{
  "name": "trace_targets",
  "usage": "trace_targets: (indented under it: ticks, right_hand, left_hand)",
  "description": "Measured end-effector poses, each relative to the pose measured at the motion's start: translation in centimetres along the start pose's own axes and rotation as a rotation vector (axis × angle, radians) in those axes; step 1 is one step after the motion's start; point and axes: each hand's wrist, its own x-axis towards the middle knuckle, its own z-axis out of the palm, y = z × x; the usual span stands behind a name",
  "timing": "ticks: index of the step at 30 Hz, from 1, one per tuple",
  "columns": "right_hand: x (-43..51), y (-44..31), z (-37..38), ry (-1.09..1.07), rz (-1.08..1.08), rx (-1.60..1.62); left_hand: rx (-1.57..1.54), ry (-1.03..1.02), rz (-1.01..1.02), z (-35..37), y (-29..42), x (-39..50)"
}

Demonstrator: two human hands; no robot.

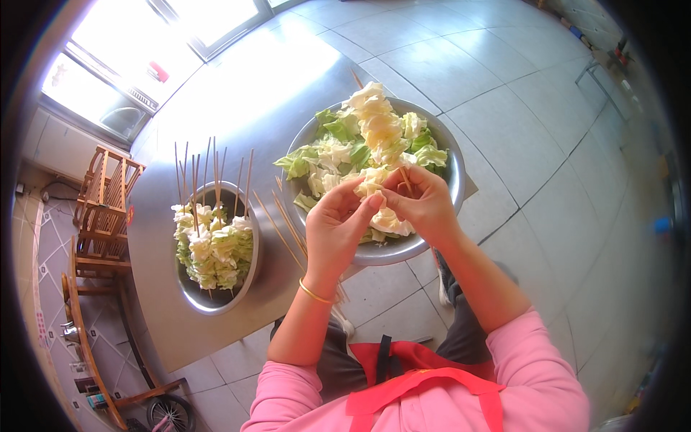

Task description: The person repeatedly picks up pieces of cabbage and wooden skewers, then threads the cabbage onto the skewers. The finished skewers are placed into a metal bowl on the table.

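Both my hands meet over a large metal basin (459,162) of torn cabbage leaves (334,148). Between the fingers of my left hand (337,221) is a pale cabbage piece (372,181). My right hand (426,205) grips the lower part of a wooden skewer (406,180), its fingertips close to that same piece. Folded cabbage (380,127) is packed along the skewer's upper length, and the bare tip shows above it. To the left, a smaller metal bowl (256,259) holds several cabbage-loaded skewers (216,248), their bare ends sticking up.
Loose bare skewers (280,227) lie on the metal table (178,329) between the two bowls, partly behind my left forearm. Stacked wooden chairs (102,205) and a wooden bench (89,345) stand at the left. A small wheel (170,413) shows at the lower left. Tiled floor (486,119) surrounds the table.
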Motion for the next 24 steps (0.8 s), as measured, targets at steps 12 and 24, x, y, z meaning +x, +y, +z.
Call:
trace_targets:
  ticks: [12,24]
  right_hand:
    - [0.0,-0.8,-0.6,-0.07,0.049,0.077]
    - [0.2,0.7,-0.4,-0.005,-0.09,0.094]
  left_hand:
    - [0.089,-0.009,0.118,-0.9,-0.3,0.6]
    - [0.042,-0.169,0.148,-0.9,-0.6,0.6]
